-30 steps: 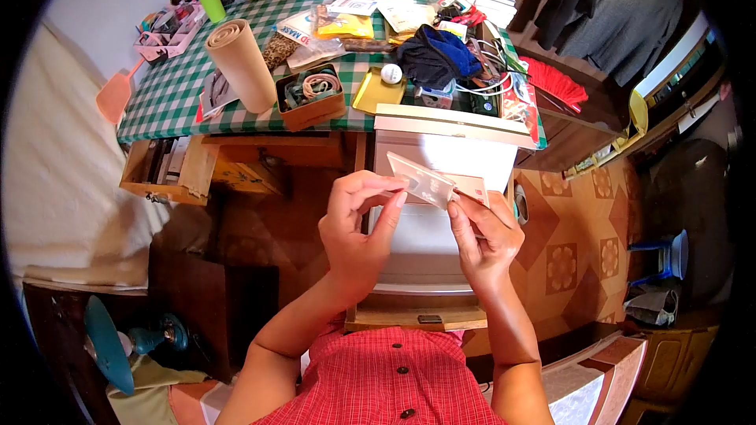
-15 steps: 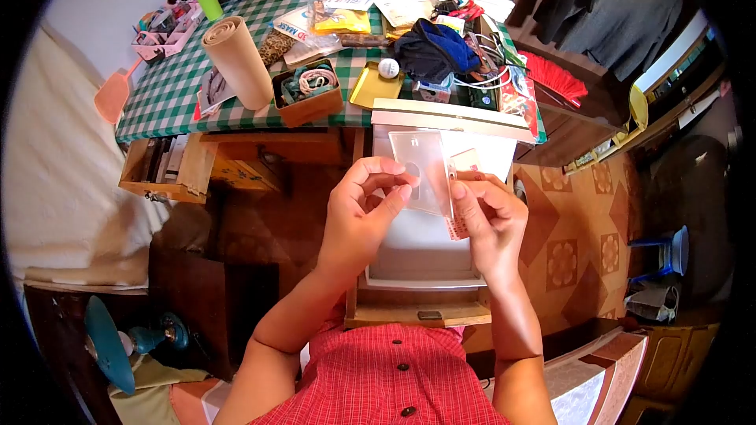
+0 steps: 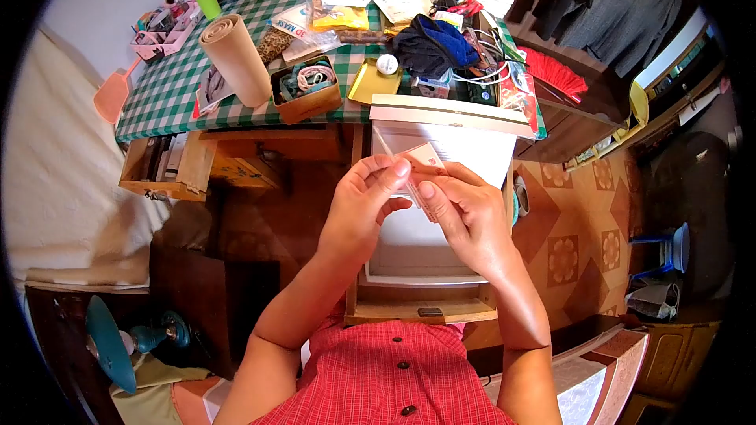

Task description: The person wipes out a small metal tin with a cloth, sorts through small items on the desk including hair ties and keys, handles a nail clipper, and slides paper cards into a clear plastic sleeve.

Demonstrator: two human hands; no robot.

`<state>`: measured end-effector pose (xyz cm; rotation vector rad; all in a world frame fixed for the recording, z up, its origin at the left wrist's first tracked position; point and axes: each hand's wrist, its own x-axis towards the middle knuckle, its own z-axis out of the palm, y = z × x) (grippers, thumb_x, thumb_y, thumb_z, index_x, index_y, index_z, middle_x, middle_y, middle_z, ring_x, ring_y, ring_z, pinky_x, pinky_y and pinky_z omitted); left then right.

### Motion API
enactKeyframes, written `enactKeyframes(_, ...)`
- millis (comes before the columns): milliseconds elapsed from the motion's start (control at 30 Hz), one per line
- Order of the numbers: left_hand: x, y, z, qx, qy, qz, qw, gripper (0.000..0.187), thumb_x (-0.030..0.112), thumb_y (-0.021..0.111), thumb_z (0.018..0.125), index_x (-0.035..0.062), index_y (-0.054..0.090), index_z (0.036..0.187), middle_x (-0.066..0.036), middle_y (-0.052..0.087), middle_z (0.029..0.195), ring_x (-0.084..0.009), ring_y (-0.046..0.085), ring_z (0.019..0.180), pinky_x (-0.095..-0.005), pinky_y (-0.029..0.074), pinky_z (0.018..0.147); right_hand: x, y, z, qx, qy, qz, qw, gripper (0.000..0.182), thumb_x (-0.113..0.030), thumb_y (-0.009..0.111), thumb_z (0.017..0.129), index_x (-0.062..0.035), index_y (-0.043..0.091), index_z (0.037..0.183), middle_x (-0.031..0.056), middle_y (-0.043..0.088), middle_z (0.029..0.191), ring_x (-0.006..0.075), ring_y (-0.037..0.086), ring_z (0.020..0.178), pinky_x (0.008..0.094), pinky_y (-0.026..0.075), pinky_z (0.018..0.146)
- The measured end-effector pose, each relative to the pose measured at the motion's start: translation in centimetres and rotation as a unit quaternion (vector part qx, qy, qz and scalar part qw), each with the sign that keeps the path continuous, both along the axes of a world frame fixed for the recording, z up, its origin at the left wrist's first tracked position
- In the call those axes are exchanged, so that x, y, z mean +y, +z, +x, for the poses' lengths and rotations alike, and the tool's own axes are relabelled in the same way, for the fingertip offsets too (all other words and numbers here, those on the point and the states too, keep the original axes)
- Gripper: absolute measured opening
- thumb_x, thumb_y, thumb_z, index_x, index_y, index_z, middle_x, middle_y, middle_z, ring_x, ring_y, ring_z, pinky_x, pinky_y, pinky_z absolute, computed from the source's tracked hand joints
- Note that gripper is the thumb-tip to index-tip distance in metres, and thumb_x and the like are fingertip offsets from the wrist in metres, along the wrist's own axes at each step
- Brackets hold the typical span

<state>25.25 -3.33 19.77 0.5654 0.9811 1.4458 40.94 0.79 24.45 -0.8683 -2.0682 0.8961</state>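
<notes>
My left hand is closed, thumb and fingers pinching a clear plastic sleeve that is turned nearly edge-on. A small card with pale red printing is gripped in my right hand, between thumb and fingers. Both hands are close together, and the card's lower part overlaps the sleeve near my left thumb. Beneath them lies a white box with its pale lid edge at the table side, above an open wooden drawer.
The table with a green checked cloth carries a brown paper roll, a box of cords, a yellow tray and a dark blue cloth. Another open drawer juts out at left. A blue stool stands at right.
The clear sleeve has turned from facing me to nearly edge-on. My right hand has moved left with the card, bringing it up against the sleeve and my left fingers.
</notes>
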Motion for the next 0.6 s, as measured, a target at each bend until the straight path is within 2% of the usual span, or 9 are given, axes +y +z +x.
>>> enactKeyframes(67, 0.3, -0.1, -0.2, -0.042, -0.029, 0.026, 0.998, 0.045, 0.044, 0.047, 0.097, 0.0066, 0.052, 0.123, -0.006, 0.063, 0.108, -0.0137, 0.061, 0.097, -0.0305, 0.051, 0.081, 0.2, -0.1, 0.2, 0.0, 0.004, -0.022, 1.0, 0.017, -0.013, 0.067, 0.085, 0.0022, 0.067, 0.093, 0.018, 0.066, 0.095, 0.032, 0.064, 0.083, 0.0347, 0.052, 0.07)
enactKeyframes(100, 0.3, 0.3, -0.3, -0.042, -0.029, 0.025, 0.998, 0.045, 0.044, 0.047, 0.097, 0.0066, 0.052, 0.123, -0.006, 0.063, 0.108, -0.0137, 0.061, 0.097, -0.0305, 0.051, 0.081, 0.4, -0.1, 0.4, 0.007, -0.021, 0.035, 0.999, 0.02, -0.014, 0.069, 0.083, 0.0019, 0.067, 0.095, 0.0175, 0.066, 0.097, 0.0319, 0.064, 0.084, 0.035, 0.052, 0.072)
enactKeyframes(167, 0.2, 1.2, -0.5, -0.172, 0.0, -0.042, 0.984, 0.041, 0.043, 0.062, 0.09, 0.0105, 0.055, 0.114, -0.002, 0.061, 0.101, -0.012, 0.057, 0.092, -0.0277, 0.048, 0.081, 0.6, -0.1, 0.8, 0.014, -0.044, 0.091, 0.995, 0.023, -0.014, 0.07, 0.081, 0.0015, 0.067, 0.097, 0.017, 0.066, 0.098, 0.0317, 0.064, 0.085, 0.0352, 0.052, 0.074)
enactKeyframes(233, 0.4, 1.2, -0.5, -0.177, 0.008, -0.053, 0.983, 0.043, 0.045, 0.061, 0.089, 0.0114, 0.055, 0.114, -0.002, 0.06, 0.102, -0.0123, 0.057, 0.093, -0.0284, 0.047, 0.082, 0.7, -0.1, 1.1, -0.036, -0.024, 0.125, 0.991, 0.027, -0.015, 0.074, 0.076, -0.0001, 0.068, 0.098, 0.0138, 0.067, 0.099, 0.0307, 0.065, 0.085, 0.0348, 0.053, 0.075)
enactKeyframes(267, 0.5, 0.9, -0.6, -0.199, 0.0, -0.051, 0.979, 0.044, 0.046, 0.062, 0.089, 0.0114, 0.055, 0.114, -0.002, 0.06, 0.101, -0.0121, 0.057, 0.092, -0.0281, 0.047, 0.082, 0.7, -0.4, 1.1, -0.063, -0.01, 0.164, 0.984, 0.026, -0.007, 0.074, 0.076, -0.0007, 0.069, 0.1, 0.0128, 0.067, 0.101, 0.0241, 0.064, 0.085, 0.0335, 0.053, 0.073)
enactKeyframes(400, 0.6, 0.8, -0.4, -0.231, -0.001, -0.065, 0.971, 0.043, 0.047, 0.064, 0.087, 0.0111, 0.056, 0.109, 0.0, 0.06, 0.095, -0.0113, 0.057, 0.089, -0.0276, 0.048, 0.081, 0.7, -0.7, 0.6, -0.068, 0.003, 0.247, 0.967, 0.022, -0.009, 0.071, 0.076, -0.0009, 0.068, 0.097, 0.0102, 0.067, 0.099, 0.0269, 0.065, 0.083, 0.0352, 0.053, 0.072)
enactKeyframes(500, 0.5, 0.1, -0.7, -0.24, -0.013, -0.067, 0.968, 0.042, 0.047, 0.064, 0.087, 0.0104, 0.057, 0.105, 0.001, 0.06, 0.093, -0.0107, 0.056, 0.088, -0.0278, 0.049, 0.081, 0.8, -0.6, 0.6, -0.068, 0.007, 0.213, 0.975, 0.019, -0.007, 0.067, 0.079, -0.0014, 0.068, 0.097, 0.0105, 0.067, 0.1, 0.0276, 0.065, 0.084, 0.0349, 0.053, 0.073)
enactKeyframes(567, 0.5, -0.4, -0.5, -0.205, 0.007, -0.063, 0.977, 0.065, 0.057, 0.055, 0.088, -0.0019, 0.054, 0.115, -0.009, 0.063, 0.104, -0.0176, 0.061, 0.094, -0.0276, 0.053, 0.08, 0.7, -0.6, 0.7, -0.059, 0.003, 0.164, 0.985, 0.025, -0.005, 0.067, 0.08, -0.0062, 0.069, 0.105, 0.0122, 0.067, 0.102, 0.0284, 0.063, 0.086, 0.0341, 0.052, 0.074)
enactKeyframes(600, 0.5, -0.4, -0.5, -0.205, 0.007, -0.062, 0.977, 0.065, 0.057, 0.055, 0.088, -0.0019, 0.054, 0.115, -0.009, 0.063, 0.104, -0.0176, 0.061, 0.094, -0.0276, 0.053, 0.08, 0.8, -0.6, 0.7, -0.059, 0.002, 0.164, 0.985, 0.025, -0.005, 0.067, 0.08, -0.0062, 0.069, 0.105, 0.0122, 0.067, 0.102, 0.0284, 0.063, 0.086, 0.0341, 0.052, 0.074)
